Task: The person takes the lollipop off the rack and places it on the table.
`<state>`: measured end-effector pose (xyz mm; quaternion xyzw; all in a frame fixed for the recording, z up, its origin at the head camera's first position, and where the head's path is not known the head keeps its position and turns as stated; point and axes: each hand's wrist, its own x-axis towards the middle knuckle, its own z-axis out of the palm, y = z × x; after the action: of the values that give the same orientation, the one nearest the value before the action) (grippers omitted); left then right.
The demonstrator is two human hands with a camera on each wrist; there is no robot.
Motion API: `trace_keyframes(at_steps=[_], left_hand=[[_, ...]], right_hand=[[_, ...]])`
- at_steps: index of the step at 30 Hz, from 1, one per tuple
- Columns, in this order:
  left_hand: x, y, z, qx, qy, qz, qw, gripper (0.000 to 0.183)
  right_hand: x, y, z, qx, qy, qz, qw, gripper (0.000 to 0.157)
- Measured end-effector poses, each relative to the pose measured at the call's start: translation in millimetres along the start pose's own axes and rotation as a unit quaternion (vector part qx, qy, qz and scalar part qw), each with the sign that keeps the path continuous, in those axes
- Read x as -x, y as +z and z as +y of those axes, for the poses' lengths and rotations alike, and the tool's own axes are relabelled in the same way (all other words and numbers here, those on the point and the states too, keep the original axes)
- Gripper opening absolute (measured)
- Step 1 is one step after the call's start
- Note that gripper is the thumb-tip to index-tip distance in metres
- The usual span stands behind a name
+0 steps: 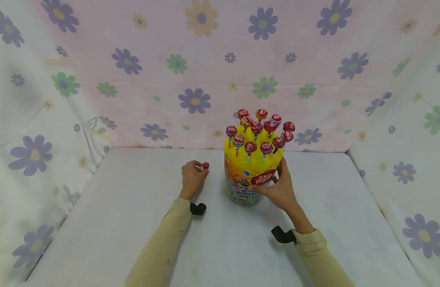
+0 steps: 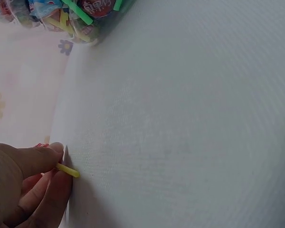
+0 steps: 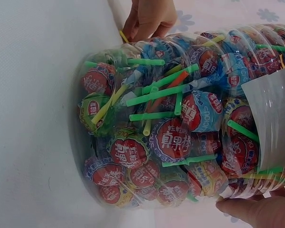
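Note:
My left hand pinches a lollipop with a red wrapper, just left of the tub. Its yellow stick pokes out between thumb and fingers in the left wrist view. My right hand grips the side of a clear plastic tub packed with wrapped lollipops. A yellow lid tops the tub, and several lollipops stand upright in it, heads up. Some fingers of the right hand are hidden behind the tub.
The tub stands on a white table. A flowered cloth hangs behind the table and along both sides. Black bands sit on both wrists.

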<state>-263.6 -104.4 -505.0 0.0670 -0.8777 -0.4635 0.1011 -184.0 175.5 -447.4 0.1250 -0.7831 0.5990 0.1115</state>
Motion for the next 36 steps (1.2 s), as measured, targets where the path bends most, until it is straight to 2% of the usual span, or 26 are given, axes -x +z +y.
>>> trace_keyframes(at_steps=[10, 15, 17, 19, 21, 23, 25, 28, 30, 32, 36], left_hand=[[0.3, -4.5, -3.7, 0.000, -0.013, -0.013, 0.9998, 0.028], [0.1, -10.2, -2.0, 0.000, 0.003, -0.009, 1.0000, 0.026], [0.0, -13.9, 0.5, 0.007, 0.010, -0.009, 0.9999, 0.026], [-0.4, -19.0, 4.0, 0.023, 0.012, -0.022, 0.9994, 0.028], [-1.2, -26.9, 9.2, 0.046, 0.015, -0.056, 0.9973, 0.033], [-2.6, -37.7, 17.2, 0.079, 0.018, -0.111, 0.9905, 0.038], [-4.2, -51.5, 29.8, 0.113, 0.027, -0.164, 0.9796, 0.043], [-4.5, -71.2, 54.1, 0.145, 0.065, -0.198, 0.9672, 0.043], [-1.8, -80.5, 72.0, 0.160, 0.104, -0.188, 0.9635, 0.040], [3.0, -85.4, 89.0, 0.182, 0.148, -0.164, 0.9582, 0.035], [17.3, -88.1, 119.4, 0.229, 0.220, -0.119, 0.9408, 0.029]], right_hand=[[1, 0.0, -2, 0.005, 0.015, 0.000, 1.000, 0.099], [0, 0.1, -5, 0.005, 0.020, -0.004, 1.000, 0.101], [1, 0.0, -12, 0.004, 0.018, -0.007, 1.000, 0.100], [3, -0.1, -22, 0.003, 0.017, -0.010, 1.000, 0.098], [4, 0.0, -31, 0.003, 0.018, -0.012, 1.000, 0.097], [5, 0.2, -36, 0.003, 0.022, -0.012, 1.000, 0.096], [4, 0.4, -31, 0.005, 0.024, -0.011, 1.000, 0.097], [4, 0.3, -27, 0.006, 0.020, -0.010, 1.000, 0.098], [5, -0.1, -29, 0.007, 0.020, -0.010, 1.000, 0.097], [5, -0.3, -35, 0.007, 0.020, -0.012, 1.000, 0.096], [5, -0.2, -40, 0.009, 0.025, -0.014, 1.000, 0.095]])
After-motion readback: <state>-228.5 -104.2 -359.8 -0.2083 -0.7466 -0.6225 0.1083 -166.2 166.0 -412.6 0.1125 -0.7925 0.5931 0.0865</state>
